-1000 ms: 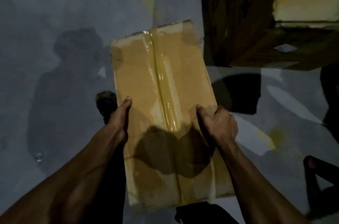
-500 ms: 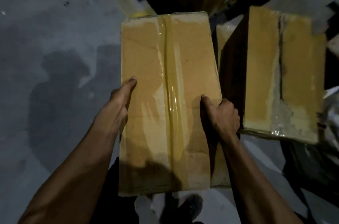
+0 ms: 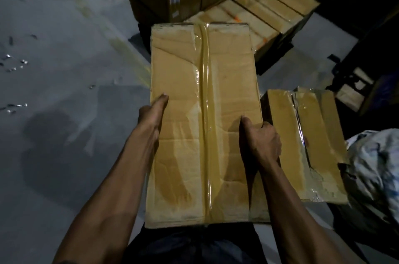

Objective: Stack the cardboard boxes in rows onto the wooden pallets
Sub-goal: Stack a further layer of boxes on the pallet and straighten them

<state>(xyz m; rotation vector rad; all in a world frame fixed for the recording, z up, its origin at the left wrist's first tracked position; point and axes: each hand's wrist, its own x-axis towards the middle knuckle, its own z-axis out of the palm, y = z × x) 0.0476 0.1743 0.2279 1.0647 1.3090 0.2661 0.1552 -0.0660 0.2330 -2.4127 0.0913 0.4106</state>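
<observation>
**A:** What have you got on the head camera?

**B:** I'm looking down at a long cardboard box (image 3: 205,121), held out in front of the body, well above the grey floor (image 3: 64,69). A strip of clear tape (image 3: 206,91) runs down the middle of its top face.

**A:** And the grip on it?

**B:** Both hands are on it. The left hand (image 3: 152,112) lies along the left edge, its thumb straight and flat on the top face; the fingers are hidden behind the side, so I can't tell how far they curl. The right hand (image 3: 262,138) clamps the right edge, thumb on top, knuckles bent over the side.

**A:** Where's the stack?

**B:** Ahead, just past the box's far end. I see rows of stacked boxes (image 3: 254,11), the left ones higher, the right ones lower. What they sit on is too dark to make out.

**A:** Anything else?

**B:** Just beside the right hand, lower down, a second box (image 3: 311,147) with torn, crinkled tape. At the right edge, a pale crumpled wrap (image 3: 375,155). Small shiny scraps (image 3: 15,62) dot the floor on the left.
</observation>
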